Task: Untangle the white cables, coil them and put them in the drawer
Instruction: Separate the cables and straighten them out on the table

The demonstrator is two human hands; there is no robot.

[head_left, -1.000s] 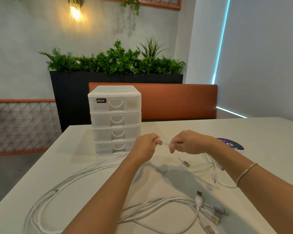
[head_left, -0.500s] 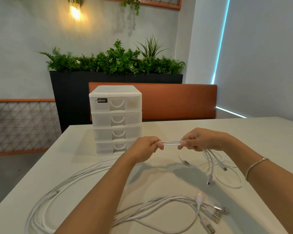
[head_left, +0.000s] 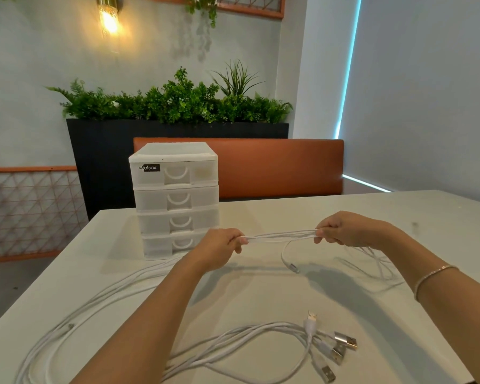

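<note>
A white table carries everything, stretching out beneath both hands. Beyond it stand an orange bench and a dark planter full of green plants, all well behind the hands, with a lit wall lamp high up to the left.

On the table, just beyond the left hand, stands a white drawer unit of four stacked drawers, all pushed in.

The white cables lie on the table in long loops nearer the person than both hands, running from the near left corner across under the left forearm. Their metal plugs are fanned out below the right forearm.

A bundle of strands is stretched taut between the two hands, lifted off the table. The left hand has its fingers curled around one end of it. The right hand pinches the other end with fingers bent. More thin cable hangs from the right hand and trails on the table under the right wrist. One loose end with a small connector dangles between the hands, closer to the right one.

A thin bracelet circles the right wrist.
</note>
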